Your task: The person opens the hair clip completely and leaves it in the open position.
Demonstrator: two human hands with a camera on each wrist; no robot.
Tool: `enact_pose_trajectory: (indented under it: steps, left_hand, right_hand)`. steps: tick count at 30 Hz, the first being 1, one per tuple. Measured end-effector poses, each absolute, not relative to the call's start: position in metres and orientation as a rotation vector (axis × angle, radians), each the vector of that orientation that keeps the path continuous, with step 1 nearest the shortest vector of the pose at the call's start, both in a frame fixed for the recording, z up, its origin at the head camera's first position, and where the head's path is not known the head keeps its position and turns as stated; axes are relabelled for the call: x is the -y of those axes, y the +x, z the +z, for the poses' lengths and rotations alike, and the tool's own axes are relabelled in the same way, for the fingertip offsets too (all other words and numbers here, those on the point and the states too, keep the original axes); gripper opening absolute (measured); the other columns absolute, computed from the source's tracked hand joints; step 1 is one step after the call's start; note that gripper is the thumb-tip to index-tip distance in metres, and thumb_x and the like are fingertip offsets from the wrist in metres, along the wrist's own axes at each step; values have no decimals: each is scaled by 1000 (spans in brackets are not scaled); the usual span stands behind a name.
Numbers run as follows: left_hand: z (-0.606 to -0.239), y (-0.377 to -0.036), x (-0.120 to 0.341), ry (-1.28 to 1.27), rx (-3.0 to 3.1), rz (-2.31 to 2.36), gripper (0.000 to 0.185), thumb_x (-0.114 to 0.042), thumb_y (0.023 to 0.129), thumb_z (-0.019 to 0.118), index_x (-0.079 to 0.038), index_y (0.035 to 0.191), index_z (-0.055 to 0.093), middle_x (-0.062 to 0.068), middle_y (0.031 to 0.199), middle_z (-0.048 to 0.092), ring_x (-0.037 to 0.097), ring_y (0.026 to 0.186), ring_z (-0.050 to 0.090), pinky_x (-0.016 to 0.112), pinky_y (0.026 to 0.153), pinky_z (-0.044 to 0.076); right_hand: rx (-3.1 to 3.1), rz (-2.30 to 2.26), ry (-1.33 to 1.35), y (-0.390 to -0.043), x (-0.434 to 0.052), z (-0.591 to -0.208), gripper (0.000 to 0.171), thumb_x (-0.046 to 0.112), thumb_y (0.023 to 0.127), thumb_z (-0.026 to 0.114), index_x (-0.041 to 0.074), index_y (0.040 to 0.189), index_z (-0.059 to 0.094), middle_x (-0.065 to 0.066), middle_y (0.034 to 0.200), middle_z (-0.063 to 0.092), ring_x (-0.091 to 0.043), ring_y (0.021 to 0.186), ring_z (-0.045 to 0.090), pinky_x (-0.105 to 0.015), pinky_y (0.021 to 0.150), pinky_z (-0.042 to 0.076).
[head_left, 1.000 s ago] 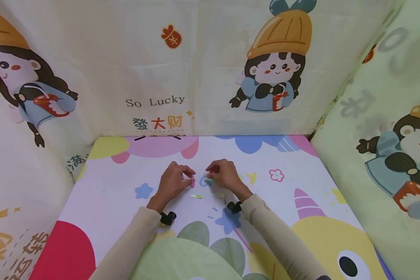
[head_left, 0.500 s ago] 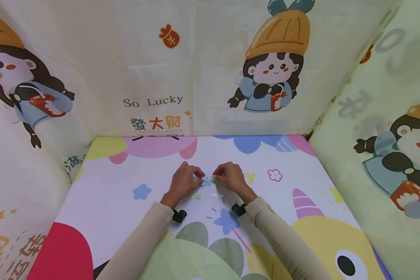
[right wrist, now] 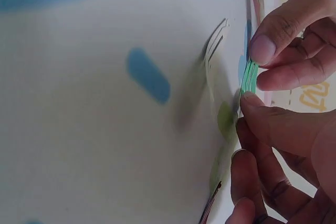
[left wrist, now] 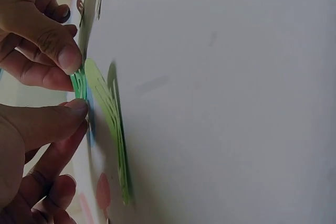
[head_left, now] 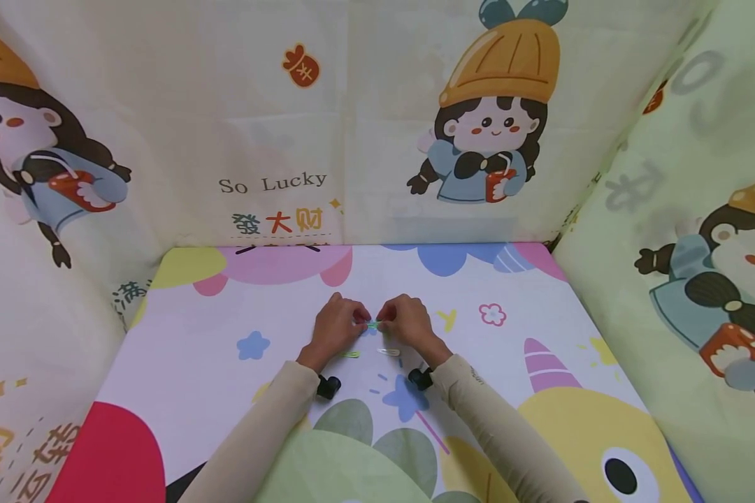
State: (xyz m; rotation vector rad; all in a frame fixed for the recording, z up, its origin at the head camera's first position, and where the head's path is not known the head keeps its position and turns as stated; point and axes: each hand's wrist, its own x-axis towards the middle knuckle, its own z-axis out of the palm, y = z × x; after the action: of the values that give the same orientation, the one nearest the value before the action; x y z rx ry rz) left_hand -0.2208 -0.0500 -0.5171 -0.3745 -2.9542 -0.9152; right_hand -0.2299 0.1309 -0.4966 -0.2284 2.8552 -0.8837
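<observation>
A green snap hair clip (head_left: 372, 325) is pinched at its two ends between my hands, close over the table. My left hand (head_left: 338, 325) holds one end between thumb and fingertip; my right hand (head_left: 409, 323) has the other end the same way. In the right wrist view the slotted green middle of the clip (right wrist: 249, 77) shows between the two thumbs. Nearer me on the table lies a light green hair clip (left wrist: 111, 114), below the left hand. To its right is a white hair clip (head_left: 388, 352), below the right hand.
A printed cloth (head_left: 195, 363) with cartoon shapes covers the table. Patterned fabric walls (head_left: 277, 126) stand at the back and both sides. A small dark reddish item (right wrist: 211, 203) shows at the bottom of the right wrist view. Each wrist wears a black camera (head_left: 329, 386).
My left hand has moved right, away from where a pink item showed beside it, and has taken the green clip's left end. My right hand shifted slightly; the pink item no longer shows.
</observation>
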Motion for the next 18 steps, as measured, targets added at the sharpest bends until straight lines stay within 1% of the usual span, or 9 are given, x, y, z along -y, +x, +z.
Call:
enact_pose_trajectory:
  steps: [4,8,12,18]
  left_hand:
    - [-517,-220,50,-382,2944,-911,9,-15,87,88,-18,95,85,-4,82,75,16,86,49,31,73,43]
    - [-517,-219,51,-376,2938,-928,9,-13,88,86,-19,95,85,-4,82,75,16,86,49,31,72,42]
    - [-516,-216,54,-364,2931,-986,9,-16,91,84,-19,99,85,-4,86,75,15,87,49,29,73,41]
    - [-505,-209,60,-318,2875,-1185,12,-13,94,80,-17,104,86,-1,92,74,18,88,51,32,76,42]
  right_hand:
    - [-2845,-898,-246,-229,-130,-495,4,12,88,86,13,91,84,1,84,77,-16,79,64,-33,77,54]
    - [-2836,-942,-278,-228,-131,-496,2,10,90,84,11,90,82,1,84,76,-15,80,63,-34,80,53]
    - [-2831,-1004,-300,-227,-133,-497,6,7,93,81,11,89,79,0,84,75,-15,80,62,-34,82,52]
    - [-2800,-1117,-295,-225,-133,-493,2,9,94,80,8,95,80,-1,86,75,-17,82,63,-35,84,54]
